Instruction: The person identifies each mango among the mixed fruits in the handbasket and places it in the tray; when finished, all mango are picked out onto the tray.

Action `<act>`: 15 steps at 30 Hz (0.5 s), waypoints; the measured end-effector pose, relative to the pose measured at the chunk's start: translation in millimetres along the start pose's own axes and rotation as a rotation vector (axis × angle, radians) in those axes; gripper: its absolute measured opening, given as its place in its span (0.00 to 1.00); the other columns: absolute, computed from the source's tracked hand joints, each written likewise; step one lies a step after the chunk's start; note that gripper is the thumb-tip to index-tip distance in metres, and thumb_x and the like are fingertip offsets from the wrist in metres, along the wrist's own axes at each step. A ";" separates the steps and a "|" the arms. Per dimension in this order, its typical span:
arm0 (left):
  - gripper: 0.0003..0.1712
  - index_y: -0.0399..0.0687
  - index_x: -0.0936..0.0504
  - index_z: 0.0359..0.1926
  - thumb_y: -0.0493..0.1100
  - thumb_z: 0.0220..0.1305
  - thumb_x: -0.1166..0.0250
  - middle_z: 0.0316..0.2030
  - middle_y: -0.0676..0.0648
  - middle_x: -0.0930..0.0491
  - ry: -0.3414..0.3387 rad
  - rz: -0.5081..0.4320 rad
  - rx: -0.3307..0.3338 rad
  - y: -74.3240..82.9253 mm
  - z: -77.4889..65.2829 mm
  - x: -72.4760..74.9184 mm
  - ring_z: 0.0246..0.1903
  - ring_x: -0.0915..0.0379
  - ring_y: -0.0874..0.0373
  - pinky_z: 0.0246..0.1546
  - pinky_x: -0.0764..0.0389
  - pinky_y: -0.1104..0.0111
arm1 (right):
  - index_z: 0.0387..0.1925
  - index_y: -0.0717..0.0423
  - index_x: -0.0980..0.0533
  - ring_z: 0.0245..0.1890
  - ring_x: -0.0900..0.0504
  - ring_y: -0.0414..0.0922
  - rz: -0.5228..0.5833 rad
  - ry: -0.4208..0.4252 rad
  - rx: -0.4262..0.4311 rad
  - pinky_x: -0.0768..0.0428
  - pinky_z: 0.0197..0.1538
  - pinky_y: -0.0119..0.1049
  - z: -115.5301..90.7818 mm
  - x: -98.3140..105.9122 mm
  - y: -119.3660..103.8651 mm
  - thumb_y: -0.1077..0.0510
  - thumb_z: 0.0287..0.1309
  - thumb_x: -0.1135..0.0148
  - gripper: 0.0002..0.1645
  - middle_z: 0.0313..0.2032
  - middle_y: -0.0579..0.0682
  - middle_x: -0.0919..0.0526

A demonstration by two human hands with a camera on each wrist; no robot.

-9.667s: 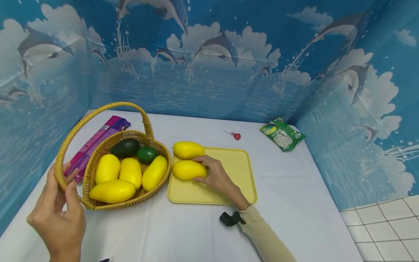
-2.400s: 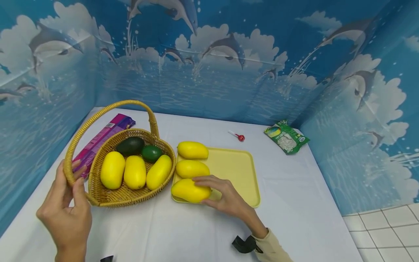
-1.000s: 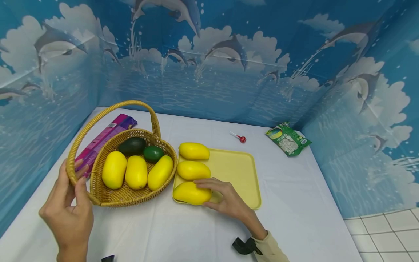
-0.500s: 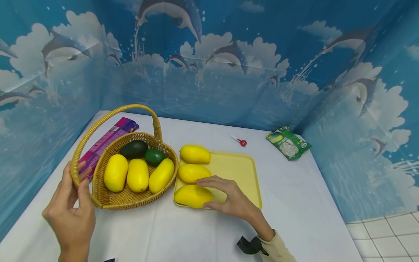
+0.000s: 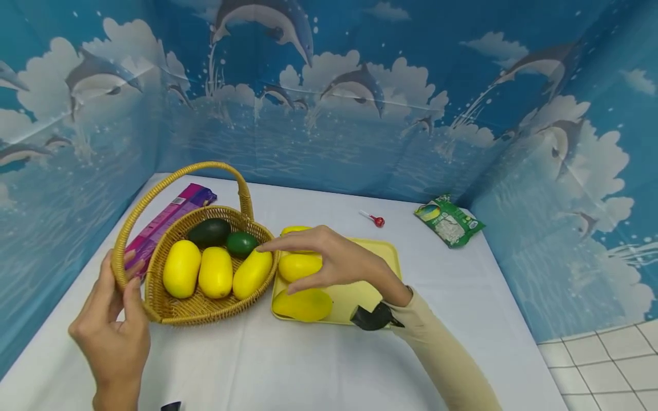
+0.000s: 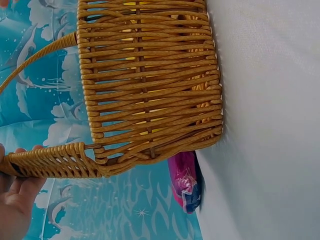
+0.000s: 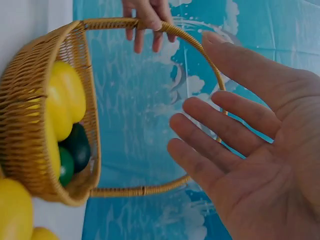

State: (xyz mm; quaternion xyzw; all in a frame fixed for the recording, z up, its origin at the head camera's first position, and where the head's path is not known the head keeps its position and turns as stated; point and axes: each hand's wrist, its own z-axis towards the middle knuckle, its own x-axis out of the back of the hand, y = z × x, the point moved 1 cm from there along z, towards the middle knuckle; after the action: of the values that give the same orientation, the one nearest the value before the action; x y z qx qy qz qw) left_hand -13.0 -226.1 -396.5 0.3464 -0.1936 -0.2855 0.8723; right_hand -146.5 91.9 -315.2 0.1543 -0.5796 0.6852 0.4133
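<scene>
My left hand [image 5: 113, 334] grips the handle [image 5: 120, 251] of a wicker basket [image 5: 205, 317] on its left side. In the basket lie three yellow mangoes [image 5: 216, 273], a dark avocado [image 5: 208, 232] and a smaller green fruit [image 5: 240, 244]. My right hand [image 5: 334, 257] holds nothing; its fingers and thumb are spread above the tray's left side, with the fingertips reaching over the basket's right rim. Below it, three more mangoes [image 5: 303, 304] lie in a column on the yellow tray [image 5: 345, 301], two partly hidden by the hand. In the right wrist view the palm [image 7: 270, 185] is bare.
A purple packet [image 5: 169, 214] lies behind the basket's left side. A red lollipop [image 5: 378, 221] is behind the tray, and a green packet [image 5: 449, 221] at the back right. Dolphin-print curtains [image 5: 349, 142] enclose the white table [image 5: 452, 308].
One mango has gone from the basket to the front of the tray. My right hand has let it go and moved up and left toward the basket. The left hand keeps its hold.
</scene>
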 end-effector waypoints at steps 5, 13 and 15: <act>0.34 0.52 0.22 0.74 0.27 0.71 0.31 0.66 0.38 0.18 -0.005 0.002 -0.007 -0.2 1.3 -4.6 0.63 0.21 0.67 0.50 0.22 0.86 | 0.73 0.65 0.27 0.71 0.22 0.42 0.047 -0.088 0.030 0.22 0.73 0.35 41.7 7.1 7.2 0.59 0.64 0.21 0.40 0.70 0.58 0.20; 0.34 0.53 0.22 0.74 0.27 0.71 0.32 0.65 0.36 0.18 0.002 0.041 0.008 3.5 -0.4 -1.1 0.62 0.21 0.71 0.50 0.22 0.86 | 0.73 0.69 0.28 0.71 0.23 0.40 0.168 -0.165 -0.008 0.24 0.73 0.30 101.4 -18.6 33.6 0.64 0.62 0.22 0.41 0.71 0.63 0.22; 0.35 0.53 0.22 0.74 0.26 0.71 0.32 0.65 0.36 0.17 0.004 0.051 0.016 4.4 -1.2 0.9 0.62 0.20 0.71 0.51 0.22 0.86 | 0.73 0.70 0.28 0.71 0.23 0.43 0.179 -0.185 -0.025 0.24 0.73 0.28 113.6 -28.0 40.4 0.64 0.63 0.22 0.41 0.71 0.64 0.22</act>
State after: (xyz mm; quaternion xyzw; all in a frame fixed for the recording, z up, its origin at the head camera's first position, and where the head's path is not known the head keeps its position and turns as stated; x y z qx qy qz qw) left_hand -10.1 -223.5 -394.1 0.3488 -0.2028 -0.2612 0.8769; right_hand -190.0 -23.1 -329.6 0.1593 -0.6350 0.6950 0.2972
